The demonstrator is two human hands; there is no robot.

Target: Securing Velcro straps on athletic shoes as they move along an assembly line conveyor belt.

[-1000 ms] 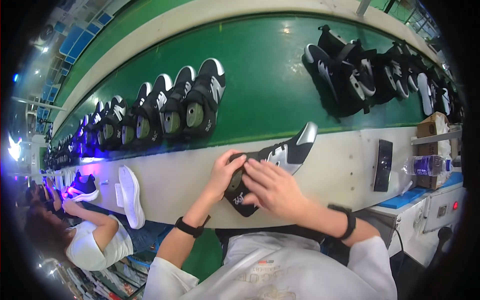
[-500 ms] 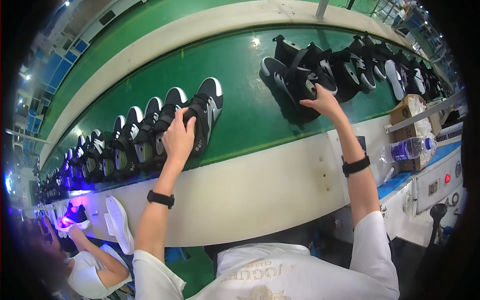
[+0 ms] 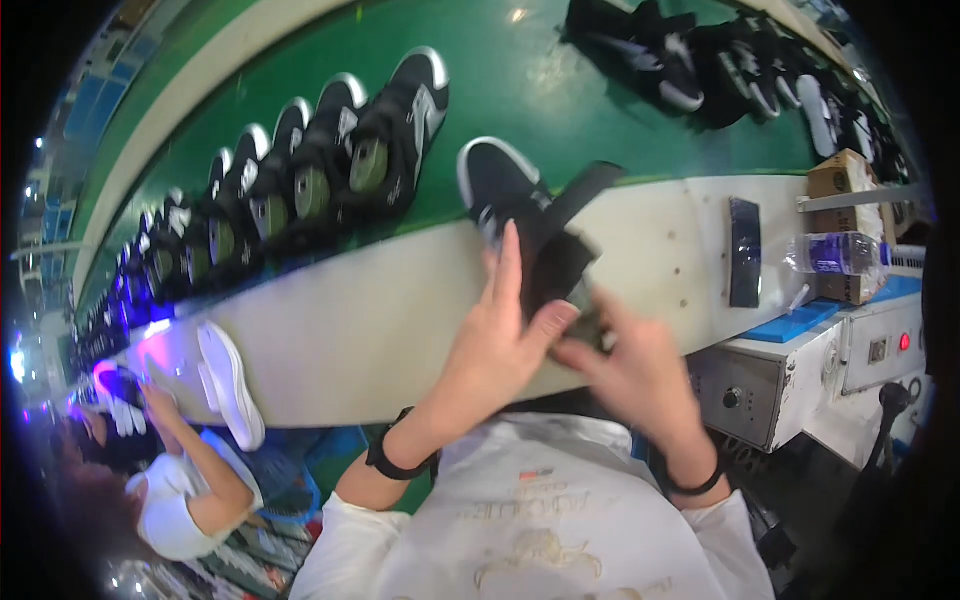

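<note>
A black high-top shoe (image 3: 497, 178) with a white-edged toe and a loose strap is in front of me, toe pointing away, over the green belt's near edge and the pale ledge. My left hand (image 3: 492, 325) grips its left side, fingers stretched along the upper and thumb across near the opening. Smeared by motion, my right hand (image 3: 640, 365) pinches the heel end, where a green patch partly shows. Left of it, a row of similar shoes (image 3: 395, 140) stands on the belt (image 3: 530, 80). More dark shoes (image 3: 680, 75) lie at the far right.
White soles (image 3: 235, 385) rest on the pale ledge (image 3: 340, 310) at left, near a co-worker's arm (image 3: 205, 465). On the right are a curved black piece (image 3: 745, 252), a cardboard box (image 3: 845, 178), a plastic bottle (image 3: 838, 255) and a machine box (image 3: 755, 390).
My right hand has brought one shoe from the right-hand group toward me. My left hand has left the left row and come onto that shoe. The view has shifted nearer the ledge.
</note>
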